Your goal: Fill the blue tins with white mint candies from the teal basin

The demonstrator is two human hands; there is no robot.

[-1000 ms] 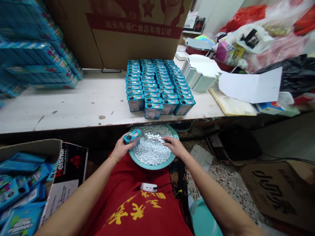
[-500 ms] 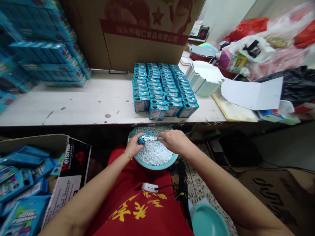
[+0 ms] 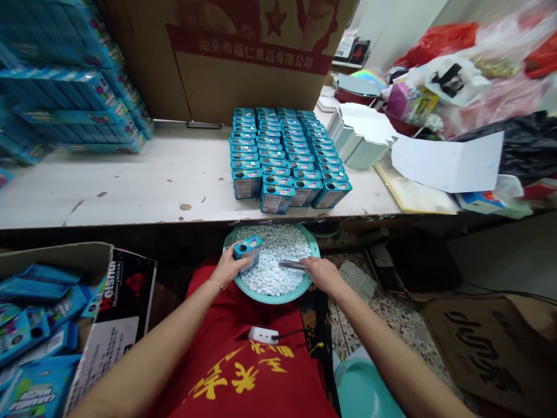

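A teal basin (image 3: 314,247) full of small white pieces (image 3: 278,278) rests at my lap, below the table edge. My left hand (image 3: 226,268) is closed round a small blue tin (image 3: 249,248) over the basin's left side; a dark hole shows in the tin's top. Over the right side, my right hand (image 3: 322,274) grips a metal scoop (image 3: 291,265), which points left just above the white pieces. Rows of similar blue tins (image 3: 277,198) stand upright on the white table (image 3: 174,174) ahead.
Stacked blue packs (image 3: 73,110) and a large cardboard box (image 3: 252,75) stand at the back. White card pieces (image 3: 365,133) and plastic bags (image 3: 500,87) lie at the right. An open box (image 3: 130,302) of blue packs is at the lower left, a teal lid-like item (image 3: 365,389) lower right.
The scoop has drawn away from the tin, moving right and down with my right hand. The tin is more upright and slightly further left; no white pieces are heaped on its top now.
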